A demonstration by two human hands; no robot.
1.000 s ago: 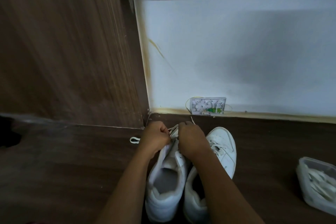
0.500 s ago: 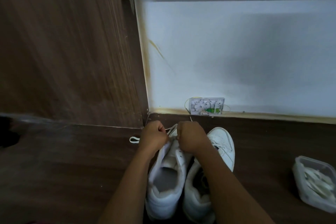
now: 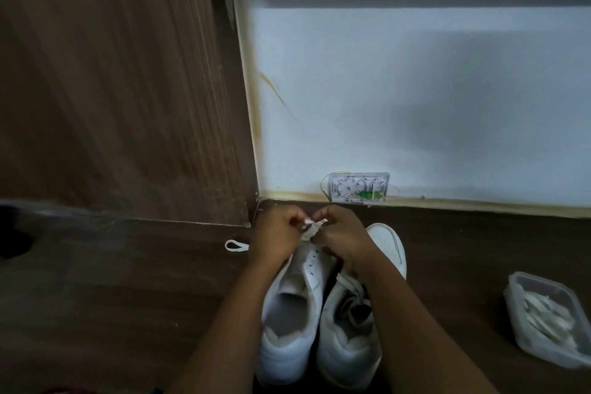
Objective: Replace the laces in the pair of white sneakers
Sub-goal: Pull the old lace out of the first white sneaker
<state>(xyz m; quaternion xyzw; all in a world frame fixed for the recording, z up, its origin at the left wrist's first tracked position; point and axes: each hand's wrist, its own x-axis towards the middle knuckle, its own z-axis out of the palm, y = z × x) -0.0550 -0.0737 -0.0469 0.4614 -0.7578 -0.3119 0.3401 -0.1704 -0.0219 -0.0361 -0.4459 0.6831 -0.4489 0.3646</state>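
Two white sneakers stand side by side on the dark wooden floor, toes toward the wall. The left sneaker [image 3: 292, 307] shows bare eyelets; the right sneaker [image 3: 351, 326] still has a lace over its tongue. Above the left sneaker's toe, my left hand [image 3: 278, 235] and my right hand [image 3: 340, 235] are close together, each pinching a white lace [image 3: 315, 223] between fingertips. A loop of that lace [image 3: 235, 246] lies on the floor to the left of my left hand.
A clear plastic container [image 3: 547, 317] with white laces inside sits on the floor at the right. A wooden cabinet side [image 3: 121, 89] rises at the left, a white wall [image 3: 415, 105] ahead with a small socket box [image 3: 359, 187] at its base.
Both hands have lifted slightly off the left sneaker's toe, and a short piece of lace now shows between the fingertips. More of the left sneaker's eyelet row is visible.
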